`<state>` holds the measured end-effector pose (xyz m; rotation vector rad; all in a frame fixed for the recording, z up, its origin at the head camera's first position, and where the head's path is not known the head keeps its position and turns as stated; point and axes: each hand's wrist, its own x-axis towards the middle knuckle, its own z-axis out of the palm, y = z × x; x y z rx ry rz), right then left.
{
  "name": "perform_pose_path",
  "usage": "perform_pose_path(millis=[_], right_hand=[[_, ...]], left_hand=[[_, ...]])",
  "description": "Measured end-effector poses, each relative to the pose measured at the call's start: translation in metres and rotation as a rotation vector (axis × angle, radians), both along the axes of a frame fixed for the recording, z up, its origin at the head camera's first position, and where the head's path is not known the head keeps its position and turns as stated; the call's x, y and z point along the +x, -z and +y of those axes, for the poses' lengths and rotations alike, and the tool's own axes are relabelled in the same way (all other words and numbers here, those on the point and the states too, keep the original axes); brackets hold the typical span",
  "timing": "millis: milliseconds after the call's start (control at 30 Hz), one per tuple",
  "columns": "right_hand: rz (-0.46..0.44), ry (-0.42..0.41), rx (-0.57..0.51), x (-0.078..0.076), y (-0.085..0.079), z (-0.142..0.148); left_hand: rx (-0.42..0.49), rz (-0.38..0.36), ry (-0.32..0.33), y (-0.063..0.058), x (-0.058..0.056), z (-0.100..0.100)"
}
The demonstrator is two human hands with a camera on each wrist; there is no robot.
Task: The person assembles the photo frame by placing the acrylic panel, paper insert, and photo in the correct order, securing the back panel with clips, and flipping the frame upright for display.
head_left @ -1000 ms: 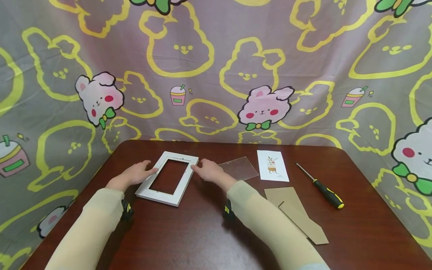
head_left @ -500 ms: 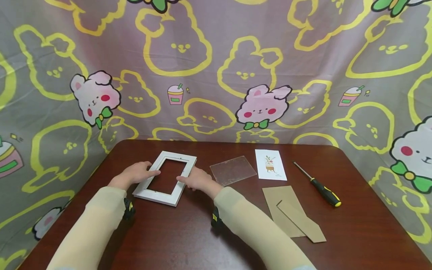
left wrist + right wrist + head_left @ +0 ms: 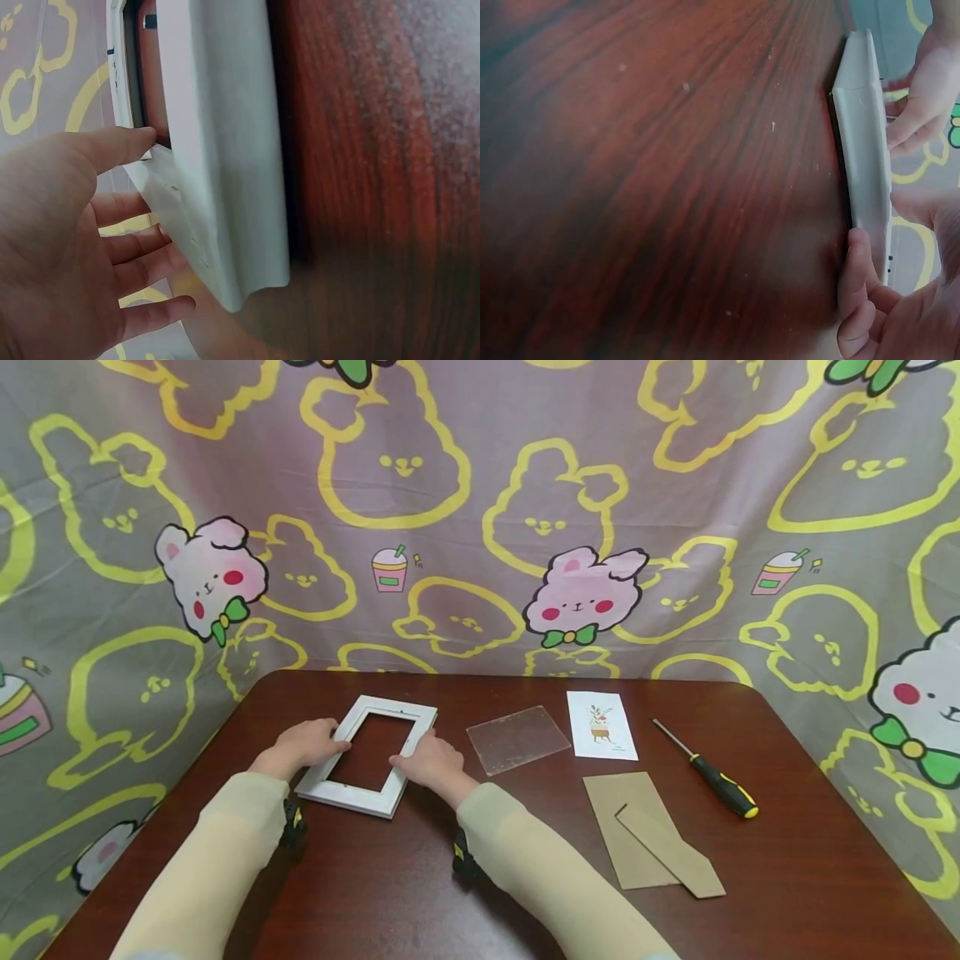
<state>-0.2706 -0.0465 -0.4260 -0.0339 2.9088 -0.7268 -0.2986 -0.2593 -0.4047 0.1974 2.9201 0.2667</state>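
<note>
A white picture frame (image 3: 358, 797) with a rectangular opening lies on the left part of the table, slightly turned. My left hand (image 3: 306, 747) holds its left side, the thumb reaching over to the inner edge and the fingers along the outer side. On the opposite side my right hand (image 3: 433, 763) grips the frame, thumb on top. In the left wrist view, the left thumb rests at the opening's edge of the frame (image 3: 240, 150). The right wrist view has the right fingertips against the outer side of the frame (image 3: 866, 142).
Right of the frame lies a clear sheet (image 3: 517, 740). Beside it is a white card with a plant drawing (image 3: 602, 727). A brown backing board with a stand leg (image 3: 626, 827) lies nearer, and a screwdriver (image 3: 720, 783) is at the right. A patterned curtain (image 3: 465, 510) surrounds the table (image 3: 360, 893).
My right hand has moved left from the frame's right edge to grip its side, thumb now over the bar. The left hand shifted slightly; the frame has stayed on the table.
</note>
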Motion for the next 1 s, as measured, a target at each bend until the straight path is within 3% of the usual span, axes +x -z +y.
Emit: perform_pose_path(millis=[467,1000], right_hand=[[0.012,0.044,-0.072,-0.0033,0.0019,0.0010],[0.034,0.043,-0.110,-0.0075,0.0027,0.0067]], left_hand=[[0.009,-0.008,-0.014,-0.0029,0.0003,0.0027],[-0.014,0.062,0.007,-0.0050,-0.0001,0.0028]])
